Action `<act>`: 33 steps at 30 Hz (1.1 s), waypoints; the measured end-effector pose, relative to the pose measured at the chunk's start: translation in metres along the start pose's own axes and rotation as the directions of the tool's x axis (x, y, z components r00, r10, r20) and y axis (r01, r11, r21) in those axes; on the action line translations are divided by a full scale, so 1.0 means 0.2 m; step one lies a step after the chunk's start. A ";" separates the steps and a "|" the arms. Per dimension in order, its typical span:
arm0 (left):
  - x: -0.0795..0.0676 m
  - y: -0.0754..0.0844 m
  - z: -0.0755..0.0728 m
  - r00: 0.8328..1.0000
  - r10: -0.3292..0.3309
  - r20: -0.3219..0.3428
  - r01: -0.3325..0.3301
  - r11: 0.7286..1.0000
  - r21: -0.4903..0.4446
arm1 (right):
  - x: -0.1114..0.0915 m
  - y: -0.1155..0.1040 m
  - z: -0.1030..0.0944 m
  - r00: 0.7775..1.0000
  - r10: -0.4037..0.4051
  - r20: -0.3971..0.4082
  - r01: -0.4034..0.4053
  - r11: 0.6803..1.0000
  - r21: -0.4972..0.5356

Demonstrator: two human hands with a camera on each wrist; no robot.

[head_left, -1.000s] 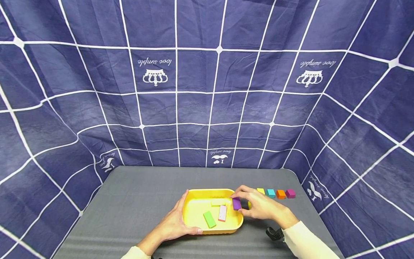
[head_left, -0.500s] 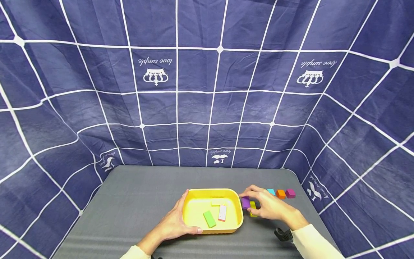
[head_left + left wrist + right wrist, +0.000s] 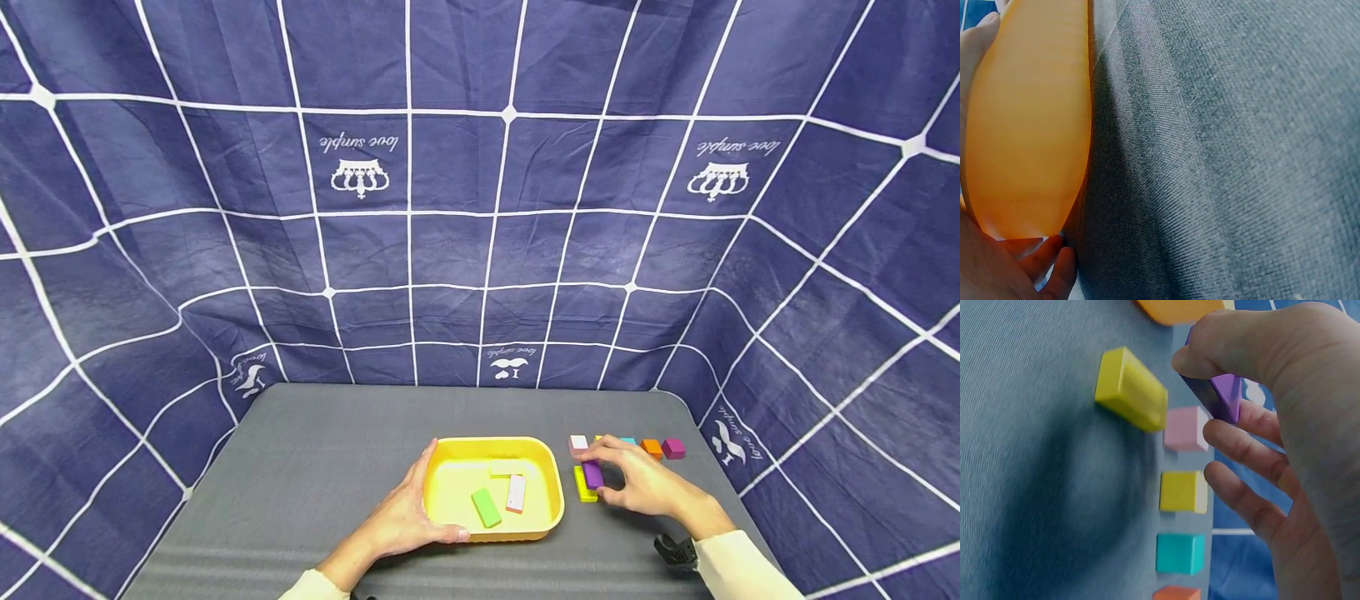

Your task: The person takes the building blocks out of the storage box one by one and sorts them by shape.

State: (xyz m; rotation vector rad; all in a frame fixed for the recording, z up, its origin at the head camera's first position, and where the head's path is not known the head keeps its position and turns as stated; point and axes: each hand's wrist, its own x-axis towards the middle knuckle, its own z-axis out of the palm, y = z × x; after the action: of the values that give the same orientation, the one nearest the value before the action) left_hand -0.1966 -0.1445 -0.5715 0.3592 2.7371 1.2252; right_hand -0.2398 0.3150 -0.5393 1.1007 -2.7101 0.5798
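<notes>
My right hand pinches a purple block between thumb and fingers. In the head view the purple block overlaps a yellow rectangular block lying on the table. From the right wrist, that yellow block shows to the left of the held purple block, apart from it. My left hand grips the left end of a yellow plastic tray, its thumb along the front side. The left wrist view shows fingers curled around the tray's end. Inside the tray lie green, pinkish-white and pale yellow blocks.
Behind my right hand runs a row of cubes: pink, yellow, teal, orange and magenta. The fingers partly cover the row in the head view. A blue gridded curtain surrounds the grey table.
My right hand has moved right with the purple block, from over the tray's right end to the yellow block. The pink cube has come into view. My left hand and the tray stay put.
</notes>
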 end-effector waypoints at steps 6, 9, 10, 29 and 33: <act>-0.01 0.01 -0.01 1.000 -0.004 0.004 0.004 1.000 -0.002 | -0.05 0.06 0.00 1.000 -0.004 -0.030 0.004 1.000 0.005; -0.01 0.01 -0.01 1.000 -0.004 0.003 0.004 1.000 -0.008 | -0.07 0.08 0.00 0.999 0.000 -0.040 0.000 1.000 0.001; 0.00 0.01 -0.01 1.000 0.001 0.001 -0.001 1.000 -0.008 | -0.08 0.08 0.00 0.999 0.001 -0.043 -0.002 1.000 -0.004; -0.01 0.01 -0.01 1.000 0.003 -0.002 -0.003 1.000 -0.004 | -0.17 0.17 0.05 0.999 0.050 -0.022 -0.050 0.999 0.004; -0.01 0.01 0.00 1.000 0.007 -0.002 -0.007 1.000 -0.003 | -0.17 0.18 0.06 0.999 0.030 -0.026 -0.030 1.000 0.007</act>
State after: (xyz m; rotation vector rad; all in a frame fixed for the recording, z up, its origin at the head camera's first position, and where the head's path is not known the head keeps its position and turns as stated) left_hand -0.1951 -0.1447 -0.5703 0.3680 2.7376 1.2315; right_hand -0.2404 0.3555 -0.5704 1.0482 -2.7092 0.6041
